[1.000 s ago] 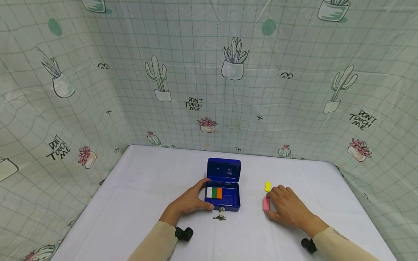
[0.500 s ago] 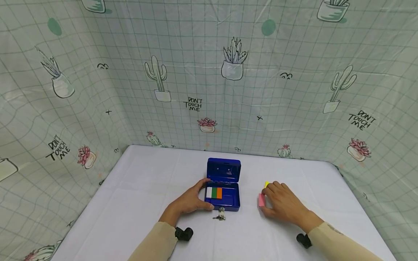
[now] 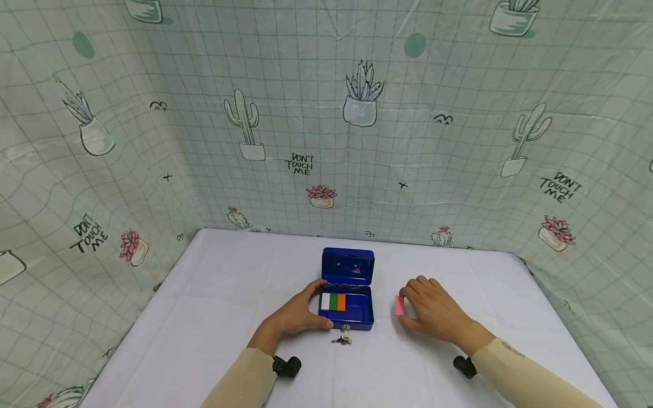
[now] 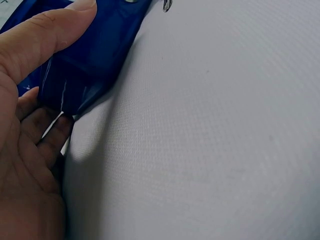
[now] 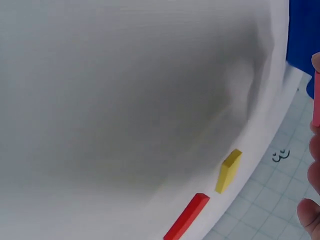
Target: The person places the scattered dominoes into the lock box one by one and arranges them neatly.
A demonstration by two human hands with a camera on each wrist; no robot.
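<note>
A small blue metal cash box (image 3: 361, 326) stands on the table with its lid (image 3: 348, 251) up. A white block (image 3: 325, 301), a green block (image 3: 333, 301) and an orange block (image 3: 341, 302) lie side by side in its left part. My left hand (image 3: 298, 314) holds the box at its left end, thumb at the front corner, fingers along the side and back. To the right of the box, my right hand (image 3: 433, 309) pinches a pink rectangular block (image 3: 399, 306) between thumb and fingers. Only part of that block shows in the right wrist view.
A lock with keys (image 3: 346, 336) hangs at the box's front. In the right wrist view, a yellow block (image 5: 229, 171) and a red block (image 5: 187, 217) lie on the white cloth; the right hand hides them from the head view. A printed curtain (image 3: 326, 130) encloses the table.
My right hand has carried the pink block leftward and slightly away from me, closer to the box, and now covers the yellow block in the head view. The left hand stays on the box.
</note>
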